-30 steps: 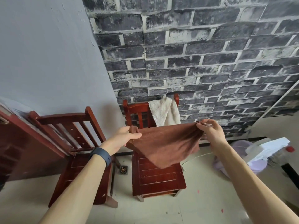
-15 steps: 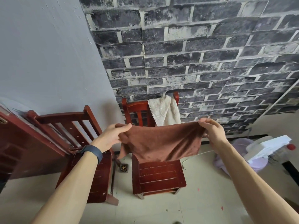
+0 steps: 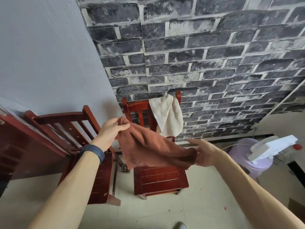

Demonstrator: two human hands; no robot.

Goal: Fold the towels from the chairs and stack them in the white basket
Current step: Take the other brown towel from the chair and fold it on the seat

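Brown towel [image 3: 153,151] is hanging in the air over the seat of the red chair [image 3: 160,179], and we are holding it stretched at a slant between both hands. Our left hand [image 3: 110,131] is gripping the high corner up and left of the chair's back, fingers [image 3: 113,122] and thumb curling round a bunch of cloth. Our right hand [image 3: 204,152] is meeting the low edge just right of the seat. It is blurred, so we cannot tell whether it is pinching or lying flat.

The loose corner is drooping towards the seat's back left edge. A cream towel [image 3: 166,116] is draping over the chair's top rail. A second chair [image 3: 66,123] is standing just left of the red chair and a lilac bin [image 3: 244,156] is sitting to its right. Bare floor [image 3: 148,212] is lying open in front of it.
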